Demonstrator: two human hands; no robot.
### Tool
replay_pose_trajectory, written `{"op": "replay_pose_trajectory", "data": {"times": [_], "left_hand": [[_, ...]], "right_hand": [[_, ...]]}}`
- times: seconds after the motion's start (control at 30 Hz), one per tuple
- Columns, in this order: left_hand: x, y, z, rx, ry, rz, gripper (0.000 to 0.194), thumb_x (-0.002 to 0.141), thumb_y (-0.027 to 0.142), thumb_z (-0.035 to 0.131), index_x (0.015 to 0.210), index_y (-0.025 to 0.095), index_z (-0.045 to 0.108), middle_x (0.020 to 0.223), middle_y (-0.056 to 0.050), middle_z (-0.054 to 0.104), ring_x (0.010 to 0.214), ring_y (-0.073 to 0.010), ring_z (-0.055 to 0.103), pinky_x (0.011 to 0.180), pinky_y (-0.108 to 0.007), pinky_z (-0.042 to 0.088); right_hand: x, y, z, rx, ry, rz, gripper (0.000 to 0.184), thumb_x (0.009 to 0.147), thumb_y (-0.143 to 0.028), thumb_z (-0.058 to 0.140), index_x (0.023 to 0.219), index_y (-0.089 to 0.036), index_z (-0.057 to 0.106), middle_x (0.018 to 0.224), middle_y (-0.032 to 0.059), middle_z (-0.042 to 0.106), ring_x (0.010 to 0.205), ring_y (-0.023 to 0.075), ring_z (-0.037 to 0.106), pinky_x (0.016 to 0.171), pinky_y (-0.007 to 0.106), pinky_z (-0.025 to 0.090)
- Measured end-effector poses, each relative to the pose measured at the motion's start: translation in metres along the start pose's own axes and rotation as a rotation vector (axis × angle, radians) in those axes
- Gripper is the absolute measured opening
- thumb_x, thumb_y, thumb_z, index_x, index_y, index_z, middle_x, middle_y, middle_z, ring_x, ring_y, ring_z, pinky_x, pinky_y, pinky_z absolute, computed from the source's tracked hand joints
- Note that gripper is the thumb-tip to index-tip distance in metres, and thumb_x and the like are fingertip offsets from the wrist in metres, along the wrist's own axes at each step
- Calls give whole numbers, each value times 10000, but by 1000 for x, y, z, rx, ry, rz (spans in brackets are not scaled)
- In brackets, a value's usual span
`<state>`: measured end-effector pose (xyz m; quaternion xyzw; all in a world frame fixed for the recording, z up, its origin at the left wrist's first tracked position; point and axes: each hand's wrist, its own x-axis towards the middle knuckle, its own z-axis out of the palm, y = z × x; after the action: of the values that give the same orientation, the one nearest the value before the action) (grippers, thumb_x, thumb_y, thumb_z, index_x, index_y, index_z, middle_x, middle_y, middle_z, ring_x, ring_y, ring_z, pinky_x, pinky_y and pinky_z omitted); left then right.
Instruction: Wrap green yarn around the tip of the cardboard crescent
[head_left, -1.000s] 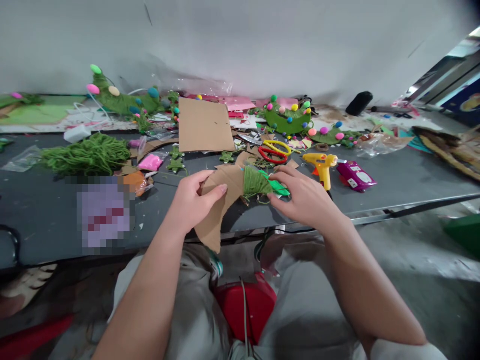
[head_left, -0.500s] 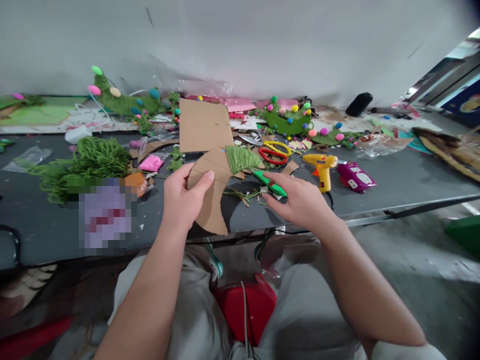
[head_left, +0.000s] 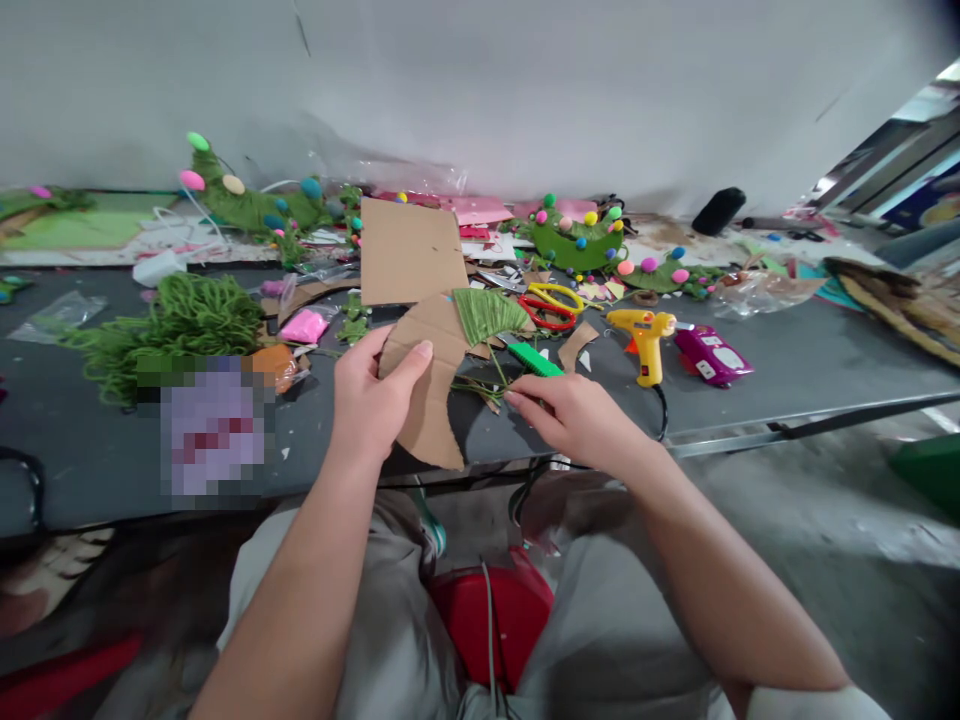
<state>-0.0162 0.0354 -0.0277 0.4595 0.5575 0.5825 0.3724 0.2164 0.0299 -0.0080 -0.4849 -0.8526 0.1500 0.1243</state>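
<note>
A curved piece of brown cardboard (head_left: 431,385) is gripped by my left hand (head_left: 379,390), the thumb flat across its face and the fingers behind it. Green yarn (head_left: 484,316) is wound tightly round the cardboard's upper right end. From that winding a loose strand runs down to my right hand (head_left: 559,405), whose thumb and index finger pinch it. Just beyond my right fingers, a green utility knife (head_left: 534,358) lies on the table, partly hidden by the hand. Under the cardboard's inner curve are yarn scraps (head_left: 480,388).
Red-and-yellow scissors (head_left: 551,305) and a yellow glue gun (head_left: 643,335) lie to the right, near a purple packet (head_left: 712,355). A heap of green yarn (head_left: 176,325) is at left. Behind stand a cardboard sheet (head_left: 412,250) and a green pom-pom crescent (head_left: 577,245).
My right hand has come away from the utility knife, which now lies on the table, and has pinched the yarn strand. My left hand and the cardboard have shifted slightly right.
</note>
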Motion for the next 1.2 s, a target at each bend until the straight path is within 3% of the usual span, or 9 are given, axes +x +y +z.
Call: {"op": "replay_pose_trajectory", "data": {"times": [0.23,0.37,0.53,0.7,0.83,1.0,1.2], "left_hand": [[0,-5,6,-74,-23,-97,437,736,452,771,1065,169,715,929,-50,733,755,-200,650,647,-287,521],[1,-6,5,111,4,52,358,789,412,725,1051,169,721,911,-39,724,787,-198,641,687,-284,508],[0,2,-1,358,-13,255,296,851,329,662,1095,166,696,986,-41,727,869,-202,646,779,-287,499],[-2,10,-9,513,-95,295,302,853,334,655,1106,174,702,1029,-54,723,902,-227,643,837,-319,495],[-7,15,-12,507,-206,282,320,861,343,649,1123,169,709,1016,-53,730,884,-227,655,848,-318,514],[-8,20,-14,433,-300,200,362,848,381,690,1139,167,713,989,-49,743,824,-212,672,730,-281,539],[-6,25,-24,309,-342,88,408,804,432,749,1129,185,729,935,-39,744,771,-202,665,621,-256,531]], "right_hand": [[0,-14,13,-78,-59,-120,275,1004,-268,455,828,-210,658,886,36,741,818,175,659,668,283,379],[-4,-21,10,-88,-67,-143,287,1003,-263,448,797,-208,640,834,28,732,780,166,656,652,276,375],[-10,-16,-2,-81,12,-116,295,1008,-320,465,879,-234,716,832,25,750,758,169,673,627,275,381],[-13,2,-10,-11,264,-87,266,998,-349,511,970,-250,757,884,29,762,800,175,687,700,278,432],[-11,10,-14,-27,459,-98,254,985,-363,552,984,-227,767,795,38,719,732,166,635,718,307,420],[-5,11,-13,-69,692,-118,201,927,-388,660,854,-231,763,650,-9,648,627,128,560,681,326,341],[0,15,-12,-94,821,-110,271,870,-430,725,727,-201,713,564,-34,561,574,111,505,665,318,316]]}}
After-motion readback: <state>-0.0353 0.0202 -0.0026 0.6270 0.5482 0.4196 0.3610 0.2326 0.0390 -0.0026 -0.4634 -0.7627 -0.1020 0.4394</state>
